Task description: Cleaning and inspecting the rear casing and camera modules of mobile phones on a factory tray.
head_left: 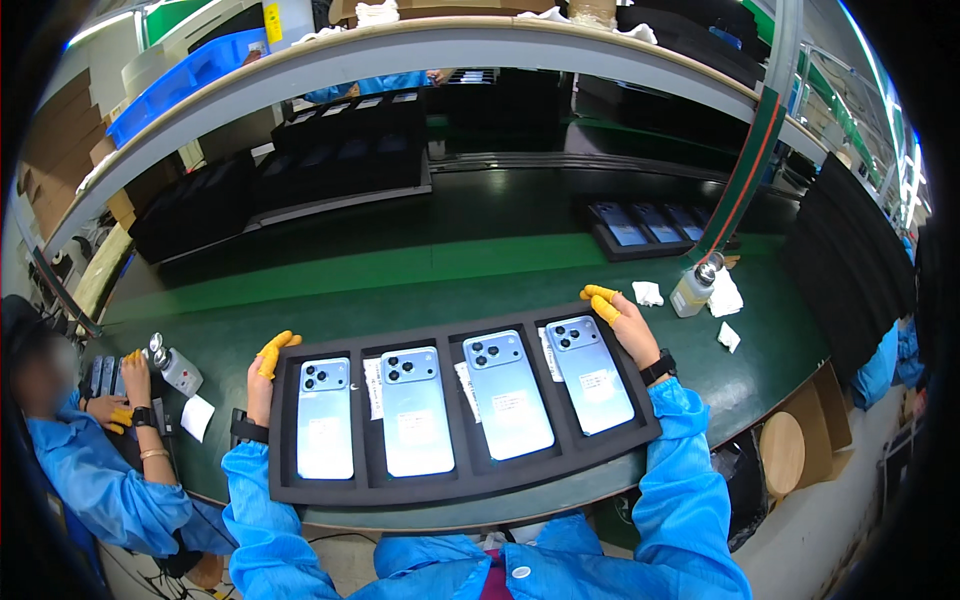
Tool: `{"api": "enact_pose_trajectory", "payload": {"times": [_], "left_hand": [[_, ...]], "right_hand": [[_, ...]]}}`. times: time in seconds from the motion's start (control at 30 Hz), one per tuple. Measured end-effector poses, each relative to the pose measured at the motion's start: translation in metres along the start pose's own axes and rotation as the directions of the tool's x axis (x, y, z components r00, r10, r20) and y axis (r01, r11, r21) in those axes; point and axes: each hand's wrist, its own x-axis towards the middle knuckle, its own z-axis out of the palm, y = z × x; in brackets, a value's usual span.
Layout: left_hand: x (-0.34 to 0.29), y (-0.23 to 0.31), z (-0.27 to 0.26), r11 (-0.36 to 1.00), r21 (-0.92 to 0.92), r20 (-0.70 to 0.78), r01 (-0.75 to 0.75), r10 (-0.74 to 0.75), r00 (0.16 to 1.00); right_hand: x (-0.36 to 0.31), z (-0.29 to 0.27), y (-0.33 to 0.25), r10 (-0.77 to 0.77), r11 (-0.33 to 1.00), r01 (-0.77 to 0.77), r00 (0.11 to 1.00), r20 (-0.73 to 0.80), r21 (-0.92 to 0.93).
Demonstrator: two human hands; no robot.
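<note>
1. My left grip [262, 385] is closed around the left end of a black foam tray [466, 455], yellow cots over some fingertips.
2. My right grip [628, 330] is closed on the tray's right end near its far corner, also with yellow cots.
3. The tray lies between my two hands, over the near side of the green desk [390, 290]; I cannot tell whether it rests there or is lifted.
4. Four light-blue phones sit in its compartments, backs up, camera lenses at the far end: first [325, 395], second [412, 390], third [505, 370], fourth [585, 360].
5. Each phone back carries a pale label with small dark lines, too small for me to read.
6. White paper strips [375, 388] show beside the second, third and fourth phones; they bear marks I cannot make out.
7. Ahead to my right, a bottle [690, 295] with a pale label stands near white tissues [728, 337].
8. Farther back, another black tray [625, 252] holds more blue phones.
9. To my left, a co-worker's hands [135, 375] are near another bottle [180, 372].
</note>
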Motion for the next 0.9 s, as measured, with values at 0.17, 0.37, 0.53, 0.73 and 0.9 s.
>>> {"api": "enact_pose_trajectory", "payload": {"times": [0.17, 0.37, 0.53, 0.73, 0.9], "left_hand": [[-0.002, 0.003, 0.012, 0.981, -0.192, 0.039, 0.028, -0.021, 0.999], [-0.005, 0.020, 0.017, 0.987, -0.149, 0.058, -0.051, 0.060, 0.996], [-0.015, 0.040, 0.032, 0.935, -0.280, 0.054, -0.217, 0.241, 0.969], [-0.025, 0.052, 0.033, 0.896, -0.265, 0.077, -0.357, 0.389, 0.918], [-0.029, 0.054, 0.032, 0.873, -0.262, 0.046, -0.412, 0.437, 0.898]], "right_hand": [[0.005, -0.001, 0.003, 0.015, 0.991, -0.025, 0.997, 0.073, 0.134], [-0.002, -0.003, -0.010, 0.093, 0.965, -0.096, 0.995, 0.022, 0.245], [-0.022, -0.001, -0.052, 0.061, 0.816, -0.043, 0.998, -0.013, 0.577], [-0.044, -0.004, -0.087, -0.049, 0.770, 0.098, 0.994, -0.095, 0.631], [-0.055, -0.007, -0.091, -0.099, 0.739, 0.164, 0.986, -0.136, 0.654]]}}
